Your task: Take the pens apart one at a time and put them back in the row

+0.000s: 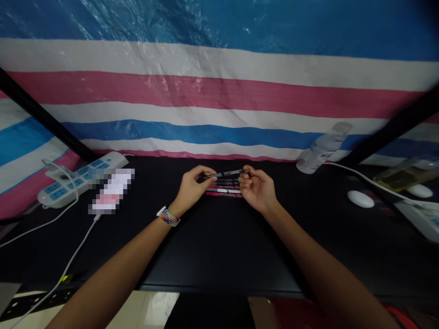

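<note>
A dark pen (228, 173) is held level just above the table. My left hand (192, 186) pinches its left end between thumb and fingers. At the pen's other end, the fingers of my right hand (257, 188) are closed on it. Below it several more pens lie side by side on the black table (219, 246): dark ones at the back, then a white pen (224, 190) and a red pen (219, 194) nearest me. My hands partly cover the ends of this row. A colourful woven watch band (169, 216) circles my left wrist.
On the left are a white power strip (82, 178), a blurred-out phone (113, 192) and its white cable (77, 251). A clear bottle (322, 148), a white mouse (361, 199) and another bottle with yellow liquid (404, 176) stand or lie right. Striped sheeting (219, 96) closes the back.
</note>
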`<state>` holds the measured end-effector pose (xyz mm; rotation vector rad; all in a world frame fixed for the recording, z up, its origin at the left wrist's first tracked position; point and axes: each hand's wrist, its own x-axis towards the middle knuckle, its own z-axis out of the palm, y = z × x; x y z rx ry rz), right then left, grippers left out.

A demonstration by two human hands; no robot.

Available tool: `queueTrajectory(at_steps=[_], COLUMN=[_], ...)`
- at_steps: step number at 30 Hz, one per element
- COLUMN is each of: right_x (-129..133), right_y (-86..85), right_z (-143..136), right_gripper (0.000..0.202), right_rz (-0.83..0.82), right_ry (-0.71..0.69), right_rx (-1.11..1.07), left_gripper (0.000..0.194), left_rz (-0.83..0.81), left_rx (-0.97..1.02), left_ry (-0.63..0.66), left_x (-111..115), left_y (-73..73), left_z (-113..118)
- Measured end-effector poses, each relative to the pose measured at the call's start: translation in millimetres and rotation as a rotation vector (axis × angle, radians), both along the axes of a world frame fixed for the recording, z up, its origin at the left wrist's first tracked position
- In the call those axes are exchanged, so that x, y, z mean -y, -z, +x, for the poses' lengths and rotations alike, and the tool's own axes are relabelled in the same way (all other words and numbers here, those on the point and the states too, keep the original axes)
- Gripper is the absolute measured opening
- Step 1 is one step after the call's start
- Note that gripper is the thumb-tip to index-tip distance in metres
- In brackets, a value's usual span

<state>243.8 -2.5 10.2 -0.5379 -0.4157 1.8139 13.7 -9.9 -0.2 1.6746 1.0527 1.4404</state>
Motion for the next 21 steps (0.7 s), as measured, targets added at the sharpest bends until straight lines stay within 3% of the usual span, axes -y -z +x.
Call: queueTrajectory(at_steps=[9, 15, 21], right_x=[-6.6, -3.6, -4.5], right_y=[5.2, -3.1, -1.3], right_z=[3.4, -0.5, 0.1], right_gripper=[0.008, 0.019, 0.011], right_rz=[0.008, -0.026, -0.013], right_ry=[-0.026, -0.003, -0.022], right_rx=[0.031, 0.012, 0.033], left_gripper=[0.017, 0.016, 0.017], left_rz=[-0.032, -0.012, -0.016], left_rx=[0.007, 0.001, -0.023], left_ry=[-0.023, -0.057, -0.062], left_x=[-4.0, -4.5, -2.8], left_y=[-1.7, -4.7, -6.0], left_z=[-2.3, -3.6, -4.4])
